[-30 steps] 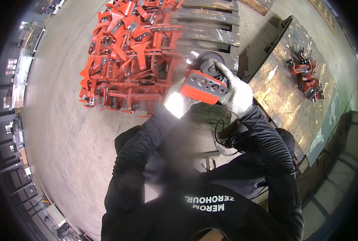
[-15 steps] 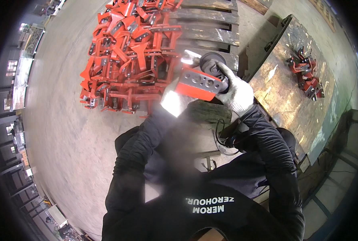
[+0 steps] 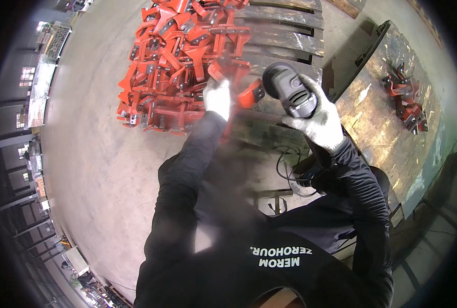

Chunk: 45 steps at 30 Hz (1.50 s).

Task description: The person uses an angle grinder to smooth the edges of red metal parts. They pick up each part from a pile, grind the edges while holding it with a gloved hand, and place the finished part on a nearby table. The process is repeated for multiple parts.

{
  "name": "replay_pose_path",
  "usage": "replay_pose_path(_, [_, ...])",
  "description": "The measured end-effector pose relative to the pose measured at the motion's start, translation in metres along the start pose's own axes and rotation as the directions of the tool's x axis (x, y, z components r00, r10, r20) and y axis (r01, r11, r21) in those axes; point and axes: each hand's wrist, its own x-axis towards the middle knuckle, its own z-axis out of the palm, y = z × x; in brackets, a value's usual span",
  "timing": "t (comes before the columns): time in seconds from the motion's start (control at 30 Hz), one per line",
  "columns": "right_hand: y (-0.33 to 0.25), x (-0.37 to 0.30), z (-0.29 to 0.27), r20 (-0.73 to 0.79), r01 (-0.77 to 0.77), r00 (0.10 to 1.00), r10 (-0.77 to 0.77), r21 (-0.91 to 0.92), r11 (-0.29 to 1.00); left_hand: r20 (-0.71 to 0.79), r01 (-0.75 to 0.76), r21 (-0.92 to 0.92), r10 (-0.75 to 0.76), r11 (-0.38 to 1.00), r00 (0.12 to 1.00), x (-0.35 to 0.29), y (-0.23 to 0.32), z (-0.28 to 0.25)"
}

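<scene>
My right hand (image 3: 323, 120), in a white glove, is wrapped round a grey angle grinder (image 3: 294, 92). The grinder's round disc end points up and left. My left hand (image 3: 218, 99), also gloved, is at the right edge of a pile of red metal brackets (image 3: 172, 66). Its fingers are closed on a red metal bracket (image 3: 219, 71) at the pile's side; blur partly hides the grip. Between the two hands is another red piece (image 3: 251, 95) with a dark end; whether it joins the held bracket cannot be made out.
The pile rests on a dark wooden pallet (image 3: 282, 18) with gapped slats. To the right is a worn board tabletop (image 3: 372, 113) carrying several red and dark brackets (image 3: 407, 100). A black cable (image 3: 285, 172) loops by my right knee. Concrete floor (image 3: 95, 102) stretches to the left.
My left hand has moved left and up to the pile with the bracket, away from the grinder. My right hand has shifted slightly right, turning the grinder so its body shows.
</scene>
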Motion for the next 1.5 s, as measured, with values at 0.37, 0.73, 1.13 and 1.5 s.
replay_pose_path(0.37, [0.005, -0.004, -0.004, 0.086, 0.007, 0.996, -0.007, -0.003, 1.0, 0.041, -0.087, 0.068, 0.084, 0.994, 0.996, -0.006, -0.001, 0.007])
replay_pose_path(0.73, [-0.001, 0.003, -0.01, 0.075, -0.136, 0.99, 0.117, 0.33, 0.934, 0.417, -0.54, 0.469, 0.365, 0.698, 0.833, 0.041, -0.045, -0.036])
replay_pose_path(1.13, [0.002, 0.0, -0.019, 0.163, -0.298, 0.953, 0.255, 0.354, 0.887, 0.314, 0.416, -0.4, -0.304, 0.817, 0.899, 0.003, 0.007, -0.01])
replay_pose_path(1.5, [0.007, 0.002, -0.008, 0.028, -0.194, 0.98, 0.196, 0.338, 0.921, 0.248, 0.426, -0.405, -0.351, 0.809, 0.903, -0.005, 0.01, 0.007])
